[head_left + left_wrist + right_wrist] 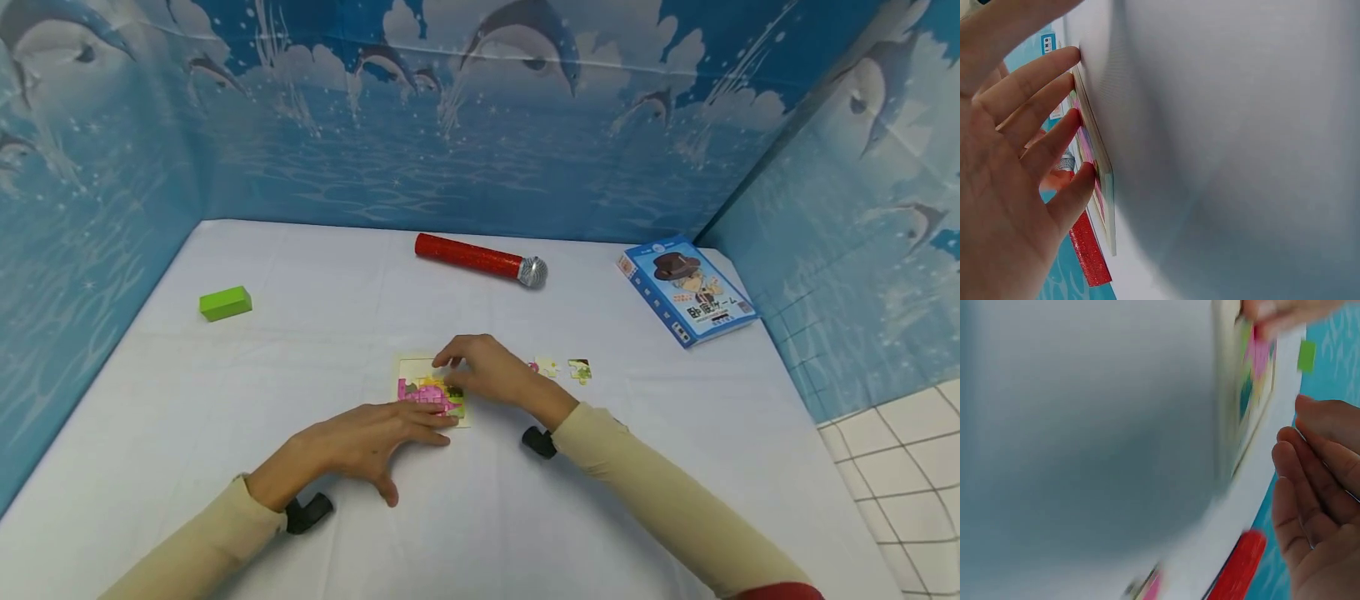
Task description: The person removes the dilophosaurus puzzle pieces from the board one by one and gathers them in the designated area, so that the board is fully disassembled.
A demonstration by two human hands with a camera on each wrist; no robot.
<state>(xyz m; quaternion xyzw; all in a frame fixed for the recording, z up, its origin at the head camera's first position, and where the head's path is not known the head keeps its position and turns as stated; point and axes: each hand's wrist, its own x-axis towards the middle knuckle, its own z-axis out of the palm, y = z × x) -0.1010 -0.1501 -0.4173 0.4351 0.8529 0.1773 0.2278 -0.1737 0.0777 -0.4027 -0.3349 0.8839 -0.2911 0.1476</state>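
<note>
Head view: left hand (369,442) on puzzle (420,392), box (686,292) reading “ゲーム”.

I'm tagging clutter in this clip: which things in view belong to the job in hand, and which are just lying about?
Part of the job, it seems:
- puzzle board, left hand at its near edge, right hand over it
- loose puzzle pieces, right of the board

Just lying about:
- green block
- red microphone
- blue box

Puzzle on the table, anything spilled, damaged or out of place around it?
Nothing spilled or damaged stands out. A few loose pieces lie off the puzzle board, past the right hand, which seems normal for an unfinished puzzle.
</note>
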